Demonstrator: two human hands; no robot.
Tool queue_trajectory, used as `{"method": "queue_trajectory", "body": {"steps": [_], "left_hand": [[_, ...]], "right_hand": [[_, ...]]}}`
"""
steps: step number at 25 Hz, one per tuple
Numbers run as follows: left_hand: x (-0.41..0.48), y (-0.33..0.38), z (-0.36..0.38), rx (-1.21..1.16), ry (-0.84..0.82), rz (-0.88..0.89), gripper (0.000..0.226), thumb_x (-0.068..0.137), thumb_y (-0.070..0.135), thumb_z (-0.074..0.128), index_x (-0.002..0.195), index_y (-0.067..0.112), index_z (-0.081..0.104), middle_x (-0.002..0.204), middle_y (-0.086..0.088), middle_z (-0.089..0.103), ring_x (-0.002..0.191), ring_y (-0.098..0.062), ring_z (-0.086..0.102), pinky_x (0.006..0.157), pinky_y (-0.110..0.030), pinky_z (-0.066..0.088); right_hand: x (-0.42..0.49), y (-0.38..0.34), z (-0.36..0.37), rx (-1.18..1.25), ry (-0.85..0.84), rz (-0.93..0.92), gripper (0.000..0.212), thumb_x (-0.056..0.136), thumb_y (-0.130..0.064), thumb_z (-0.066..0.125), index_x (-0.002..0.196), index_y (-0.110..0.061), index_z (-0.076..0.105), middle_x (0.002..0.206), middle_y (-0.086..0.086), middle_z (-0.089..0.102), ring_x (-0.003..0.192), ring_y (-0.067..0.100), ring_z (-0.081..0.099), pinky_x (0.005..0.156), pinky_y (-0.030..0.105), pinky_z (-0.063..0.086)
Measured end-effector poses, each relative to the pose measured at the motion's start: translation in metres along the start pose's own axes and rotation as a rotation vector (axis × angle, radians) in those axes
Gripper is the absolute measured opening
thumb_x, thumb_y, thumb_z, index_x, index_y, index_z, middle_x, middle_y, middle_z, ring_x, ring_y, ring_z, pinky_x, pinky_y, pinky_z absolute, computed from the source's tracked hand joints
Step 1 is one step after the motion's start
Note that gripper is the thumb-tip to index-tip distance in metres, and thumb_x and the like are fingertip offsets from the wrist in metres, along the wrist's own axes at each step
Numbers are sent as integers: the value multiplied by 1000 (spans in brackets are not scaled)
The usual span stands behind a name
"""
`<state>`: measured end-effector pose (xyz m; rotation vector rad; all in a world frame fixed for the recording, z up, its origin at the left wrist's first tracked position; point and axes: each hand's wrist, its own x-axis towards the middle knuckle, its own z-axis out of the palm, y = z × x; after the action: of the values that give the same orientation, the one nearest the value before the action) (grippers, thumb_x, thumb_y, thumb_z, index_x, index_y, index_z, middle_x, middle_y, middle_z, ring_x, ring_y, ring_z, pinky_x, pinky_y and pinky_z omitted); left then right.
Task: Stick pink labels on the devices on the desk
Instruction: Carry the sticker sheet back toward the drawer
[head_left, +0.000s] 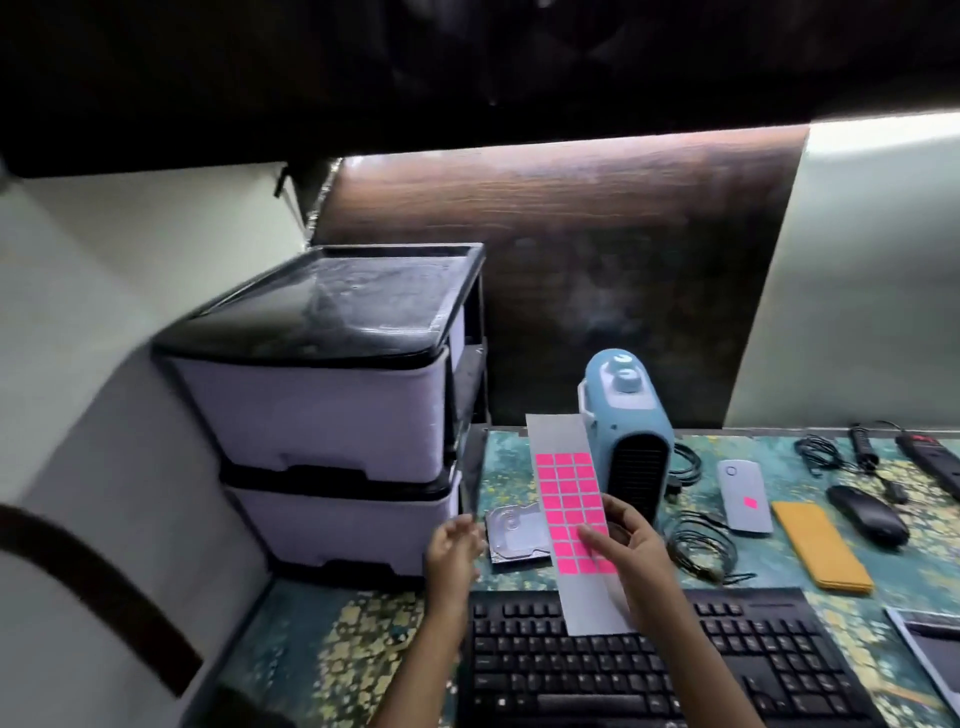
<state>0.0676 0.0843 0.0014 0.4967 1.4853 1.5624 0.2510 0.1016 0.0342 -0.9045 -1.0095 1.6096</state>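
Note:
My right hand (631, 545) holds a grey backing sheet (558, 436) covered with several pink labels (563, 483), upright above the black keyboard (649, 670). My left hand (452, 545) hovers just left of the sheet, fingers apart and blurred, holding nothing that I can make out. Behind the sheet lie a bare hard drive (511, 532) and a blue fan heater (631, 431). A grey remote-like device (743, 499) to the right carries one pink label (751, 502). A black mouse (867, 514) lies further right.
A two-drawer plastic cabinet (332, 410) stands at the left of the desk. Coiled black cables (701, 545) lie beside the heater. A yellow pouch (821, 545), more cables, a power strip (935, 462) and a paper's corner (930, 644) fill the right side.

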Motion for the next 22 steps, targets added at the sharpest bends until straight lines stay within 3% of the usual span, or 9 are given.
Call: {"method": "queue_trajectory", "body": {"steps": [2, 4, 7, 9, 12, 15, 18, 20, 22], "left_hand": [[12, 10, -27, -85, 101, -68, 18, 92, 3, 43, 86, 16, 53, 77, -2, 56, 68, -17, 53, 59, -23, 36], [23, 20, -48, -171, 172, -176, 20, 93, 11, 40, 107, 14, 54, 96, -6, 55, 94, -28, 57, 83, -34, 41], [39, 34, -71, -334, 242, -381, 35, 93, 27, 38, 124, 15, 47, 121, -6, 47, 121, -31, 45, 108, -42, 29], [47, 38, -84, -450, 239, -458, 50, 91, 39, 37, 135, 16, 40, 140, -9, 42, 131, -30, 38, 111, -42, 26], [51, 36, -94, -551, 227, -434, 61, 87, 47, 37, 139, 15, 34, 147, -13, 34, 136, -30, 32, 111, -44, 24], [51, 29, -106, -622, 238, -395, 44, 87, 45, 38, 110, 9, 50, 126, -15, 42, 114, -30, 48, 108, -43, 29], [43, 24, -114, -677, 301, -385, 41, 86, 50, 37, 76, 12, 49, 100, -11, 51, 74, -25, 49, 78, -33, 43], [37, 12, -124, -646, 359, -418, 47, 88, 55, 29, 80, 16, 54, 90, -8, 56, 78, -24, 51, 76, -30, 41], [30, -5, -138, -677, 360, -441, 50, 88, 56, 24, 94, 19, 56, 106, -5, 59, 94, -25, 53, 92, -35, 37]], "right_hand": [[-5, 3, 19, 59, -63, 53, 67, 46, -17, 85, 105, -8, 55, 72, 5, 75, 66, 17, 70, 54, 26, 57], [-12, 2, 35, 45, -106, 87, 47, 62, 6, 69, 105, -7, 53, 70, 10, 74, 63, 21, 70, 54, 30, 58], [-17, 0, 51, -39, -122, 83, 39, 74, 14, 59, 106, -7, 53, 75, 14, 73, 66, 26, 69, 61, 36, 60], [-21, -3, 57, -42, -131, 82, 37, 75, 14, 58, 105, -7, 54, 76, 15, 73, 66, 26, 69, 61, 34, 60], [-29, -9, 63, -50, -180, 110, 37, 76, 13, 58, 105, -9, 56, 77, 15, 73, 65, 24, 69, 59, 31, 59], [-35, -9, 68, -42, -217, 166, 38, 76, 13, 57, 106, -10, 56, 70, 12, 74, 61, 21, 69, 53, 27, 57], [-38, -6, 80, -106, -285, 220, 35, 76, 14, 56, 104, -7, 56, 67, 9, 73, 58, 18, 69, 52, 24, 55], [-39, -4, 94, -155, -337, 237, 27, 78, 11, 56, 98, -6, 60, 66, 5, 73, 58, 15, 68, 53, 21, 54], [-37, 4, 113, -190, -366, 262, 17, 80, 6, 56, 89, -6, 65, 63, 2, 72, 54, 11, 66, 49, 18, 52]]}}
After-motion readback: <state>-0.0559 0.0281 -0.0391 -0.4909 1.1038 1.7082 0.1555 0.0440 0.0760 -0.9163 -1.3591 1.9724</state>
